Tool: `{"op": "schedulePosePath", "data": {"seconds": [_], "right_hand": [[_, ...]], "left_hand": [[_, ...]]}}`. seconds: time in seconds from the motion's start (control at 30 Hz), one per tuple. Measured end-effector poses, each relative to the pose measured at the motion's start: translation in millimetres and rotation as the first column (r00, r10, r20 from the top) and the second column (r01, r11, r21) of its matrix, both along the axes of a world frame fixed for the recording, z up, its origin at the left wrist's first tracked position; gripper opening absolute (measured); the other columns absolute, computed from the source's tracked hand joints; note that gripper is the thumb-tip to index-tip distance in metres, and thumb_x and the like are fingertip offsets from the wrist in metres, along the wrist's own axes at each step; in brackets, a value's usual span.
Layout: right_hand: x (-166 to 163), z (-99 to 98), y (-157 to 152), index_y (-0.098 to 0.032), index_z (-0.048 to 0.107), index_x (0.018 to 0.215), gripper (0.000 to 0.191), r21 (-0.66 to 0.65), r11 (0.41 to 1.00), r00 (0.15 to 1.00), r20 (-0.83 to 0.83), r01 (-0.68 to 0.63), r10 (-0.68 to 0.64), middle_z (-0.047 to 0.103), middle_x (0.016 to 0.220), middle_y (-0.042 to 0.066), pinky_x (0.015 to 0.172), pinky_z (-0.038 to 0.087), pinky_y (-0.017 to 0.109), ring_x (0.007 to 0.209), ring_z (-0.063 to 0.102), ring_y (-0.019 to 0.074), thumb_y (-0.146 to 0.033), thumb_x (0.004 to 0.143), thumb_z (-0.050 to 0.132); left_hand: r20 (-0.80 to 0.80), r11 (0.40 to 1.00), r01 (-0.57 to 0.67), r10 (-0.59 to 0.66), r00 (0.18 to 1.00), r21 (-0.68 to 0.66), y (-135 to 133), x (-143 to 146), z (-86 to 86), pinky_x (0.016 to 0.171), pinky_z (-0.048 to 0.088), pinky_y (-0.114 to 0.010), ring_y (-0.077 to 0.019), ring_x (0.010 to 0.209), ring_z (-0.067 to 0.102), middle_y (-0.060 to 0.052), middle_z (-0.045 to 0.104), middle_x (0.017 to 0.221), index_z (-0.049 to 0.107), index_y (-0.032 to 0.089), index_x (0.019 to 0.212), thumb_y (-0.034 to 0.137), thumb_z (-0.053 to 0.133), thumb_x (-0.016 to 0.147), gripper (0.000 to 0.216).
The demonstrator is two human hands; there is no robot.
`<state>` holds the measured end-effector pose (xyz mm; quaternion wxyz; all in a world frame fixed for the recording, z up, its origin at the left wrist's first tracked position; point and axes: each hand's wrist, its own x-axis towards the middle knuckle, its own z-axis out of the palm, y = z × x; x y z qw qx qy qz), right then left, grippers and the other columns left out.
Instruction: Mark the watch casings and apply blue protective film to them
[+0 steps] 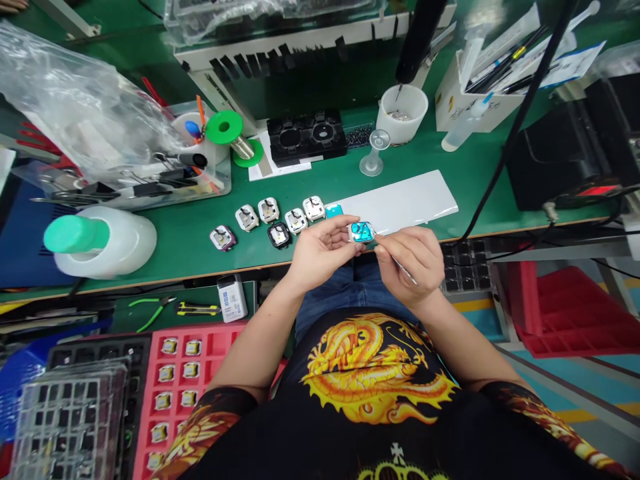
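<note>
My left hand is closed on a small smartwatch case, pinching its edge between thumb and fingers. Shiny blue shows across the face of the case. From the right, my right hand grips a pair of slim metal tweezers, their tip at the edge of the case. Just beyond my left fingers lies a flat blue piece, beside a white sheet. Several opened watch cases lie left of it, among them a white one, a black one and a purple one.
A black fixture, a solder spool and a white cup stand at the back. A pump bottle is at left. Below the bench edge lies a red tray of small parts. A black cable hangs at right.
</note>
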<state>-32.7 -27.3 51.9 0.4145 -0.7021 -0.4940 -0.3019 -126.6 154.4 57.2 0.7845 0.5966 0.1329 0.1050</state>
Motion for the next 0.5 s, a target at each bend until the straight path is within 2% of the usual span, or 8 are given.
{"op": "schedulePosePath", "data": {"seconds": [0.1, 0.23, 0.5], "right_hand": [[-2.5, 5.1, 6.5, -0.022, 0.075, 0.126, 0.025, 0.0, 0.998, 0.998, -0.006, -0.057, 0.057, 0.083, 0.099, 0.005, 0.082, 0.062, 0.04, 0.087, 0.074, 0.0214, -0.014, 0.102, 0.073], [-4.8, 9.4, 12.7, -0.019, 0.075, 0.128, 0.029, 0.029, 0.99, 0.99, -0.029, -0.137, 0.138, 0.083, 0.101, 0.007, 0.084, 0.064, 0.041, 0.091, 0.073, 0.023, -0.011, 0.1, 0.075], [-6.1, 10.3, 6.2, -0.02, 0.077, 0.125, 0.025, 0.037, 0.981, 0.974, -0.111, -0.193, 0.196, 0.083, 0.104, 0.008, 0.084, 0.064, 0.042, 0.09, 0.074, 0.0223, -0.012, 0.101, 0.075]], "left_hand": [[0.036, 1.0, 0.001, -0.001, 0.999, -0.006, 1.6, 0.5, -1.7, 0.081, 0.069, -0.026, -0.015, 0.085, 0.078, -0.003, 0.082, 0.095, 0.079, 0.018, 0.124, 0.018, 0.095, 0.075, 0.052], [0.026, 0.999, -0.006, 0.006, 1.0, 0.033, 3.0, 1.1, -2.1, 0.081, 0.069, -0.031, -0.0176, 0.085, 0.078, -0.005, 0.082, 0.096, 0.08, 0.017, 0.123, 0.024, 0.097, 0.073, 0.053], [0.005, 0.997, 0.012, -0.013, 1.0, 0.072, 3.9, 0.3, -1.2, 0.084, 0.07, -0.035, -0.0194, 0.087, 0.079, -0.007, 0.082, 0.097, 0.079, 0.016, 0.125, 0.028, 0.093, 0.078, 0.051]]}}
